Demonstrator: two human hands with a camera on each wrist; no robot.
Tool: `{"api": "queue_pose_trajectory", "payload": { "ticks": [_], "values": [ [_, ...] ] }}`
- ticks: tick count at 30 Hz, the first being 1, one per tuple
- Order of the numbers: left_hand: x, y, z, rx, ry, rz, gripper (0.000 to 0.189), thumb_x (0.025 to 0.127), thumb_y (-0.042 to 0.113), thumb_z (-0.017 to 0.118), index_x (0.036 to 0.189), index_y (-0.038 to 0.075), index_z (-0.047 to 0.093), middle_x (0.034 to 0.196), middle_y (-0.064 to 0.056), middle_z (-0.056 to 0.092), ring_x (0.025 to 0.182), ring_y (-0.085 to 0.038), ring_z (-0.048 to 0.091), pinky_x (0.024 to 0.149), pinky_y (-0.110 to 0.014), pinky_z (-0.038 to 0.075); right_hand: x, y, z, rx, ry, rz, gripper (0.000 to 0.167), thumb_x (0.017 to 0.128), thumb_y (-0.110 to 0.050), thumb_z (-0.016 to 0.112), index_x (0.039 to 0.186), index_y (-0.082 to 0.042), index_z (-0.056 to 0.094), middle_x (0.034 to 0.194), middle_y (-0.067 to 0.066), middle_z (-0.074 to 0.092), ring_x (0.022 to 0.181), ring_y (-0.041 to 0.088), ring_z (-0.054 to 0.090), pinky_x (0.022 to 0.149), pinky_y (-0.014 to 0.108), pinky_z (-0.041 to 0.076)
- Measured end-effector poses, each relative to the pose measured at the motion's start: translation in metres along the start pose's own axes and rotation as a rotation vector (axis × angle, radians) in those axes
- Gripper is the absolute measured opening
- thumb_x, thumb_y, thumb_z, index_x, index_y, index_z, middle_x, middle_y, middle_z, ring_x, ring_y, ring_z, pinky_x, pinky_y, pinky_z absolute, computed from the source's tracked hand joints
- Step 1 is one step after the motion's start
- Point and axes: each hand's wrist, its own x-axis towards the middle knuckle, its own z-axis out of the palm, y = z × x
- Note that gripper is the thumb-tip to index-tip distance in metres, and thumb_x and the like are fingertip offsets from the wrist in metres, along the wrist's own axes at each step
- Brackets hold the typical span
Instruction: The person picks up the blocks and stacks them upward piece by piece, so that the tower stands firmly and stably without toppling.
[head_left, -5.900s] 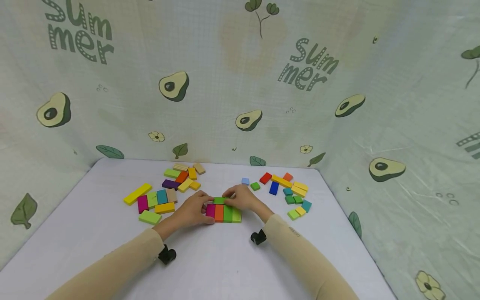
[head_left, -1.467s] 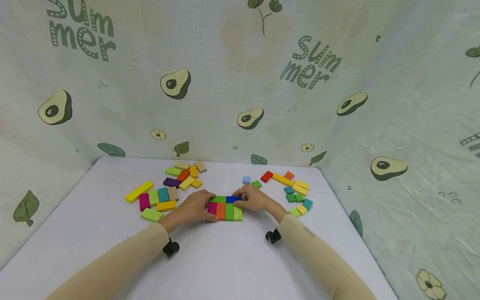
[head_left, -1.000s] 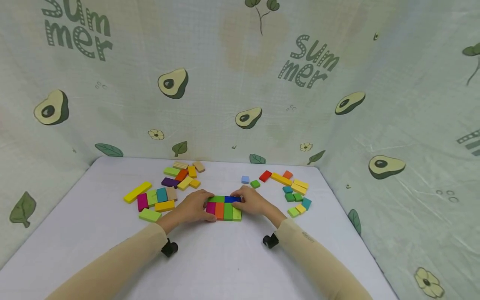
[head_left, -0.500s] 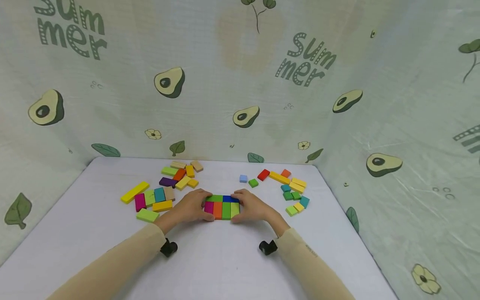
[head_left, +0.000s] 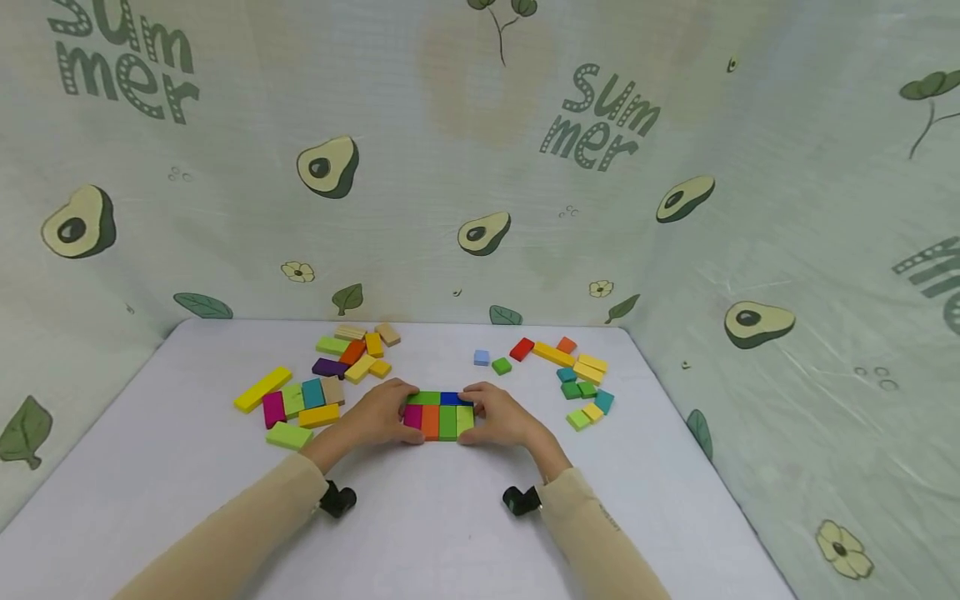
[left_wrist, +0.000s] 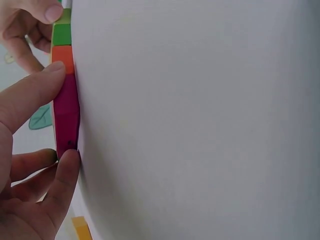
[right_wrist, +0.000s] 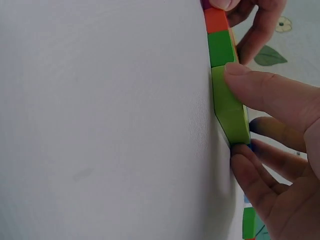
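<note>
Four-sided toy blocks form a tight flat group mid-table: magenta, orange, green and light green stand side by side in front. Behind them a second green block and a blue block lie crosswise. My left hand holds the group's left end; in the left wrist view its thumb presses the front near the orange-magenta seam, with fingers at the magenta block's side. On the right end, my right hand has its thumb on the light green block's front and fingers around its side.
Left of the hands lie several loose blocks, among them a long yellow block, a purple block and a light green block. Back right, more blocks include a red block and a light blue cube. A patterned cloth hangs behind.
The blue block has come from the right-hand pile to the group, beside the rear green block. My right hand has shifted from the group's back right corner to grip its right end.
</note>
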Motion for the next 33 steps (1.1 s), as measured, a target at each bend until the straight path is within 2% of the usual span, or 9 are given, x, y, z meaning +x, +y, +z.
{"api": "queue_pose_trajectory", "payload": {
  "ticks": [10,18,30,33],
  "values": [
    [-0.0012,-0.0022,0.0018,-0.016,-0.003,-0.013,0.084,0.083,0.040,0.093,0.150,0.005,0.057,0.151,-0.015,0.057,0.135,-0.033,0.055,0.114,-0.056,0.048,-0.0001,-0.0005,0.0023,0.021,0.013,0.011,0.072,0.090,-0.028,0.088,0.152,-0.008,0.059,0.157,0.010,0.051,0.116,0.021,0.057,0.103,0.040,0.054],
    [-0.0019,0.0018,-0.0003,-0.032,-0.004,-0.027,0.085,0.084,0.039,0.092,0.152,0.004,0.055,0.154,-0.017,0.054,0.138,-0.035,0.053,0.115,-0.058,0.046,0.0028,0.0036,0.0012,0.018,0.011,0.014,0.072,0.091,-0.028,0.087,0.153,-0.010,0.057,0.157,0.007,0.051,0.116,0.020,0.057,0.105,0.038,0.054],
    [-0.0021,-0.0025,0.0030,-0.052,0.007,0.023,0.087,0.084,0.042,0.091,0.153,0.005,0.055,0.154,-0.017,0.054,0.138,-0.035,0.054,0.115,-0.058,0.046,0.0003,0.0045,0.0019,0.058,0.008,0.037,0.071,0.092,-0.028,0.086,0.155,-0.012,0.056,0.162,0.007,0.047,0.124,0.023,0.057,0.110,0.043,0.052],
    [-0.0057,-0.0034,-0.0015,-0.067,0.013,0.024,0.087,0.084,0.044,0.091,0.154,0.008,0.055,0.155,-0.016,0.053,0.128,-0.031,0.058,0.110,-0.055,0.052,0.0007,0.0046,0.0014,0.065,0.005,0.032,0.071,0.093,-0.029,0.086,0.155,-0.012,0.056,0.162,0.007,0.046,0.126,0.024,0.057,0.111,0.043,0.052]
  ]
}}
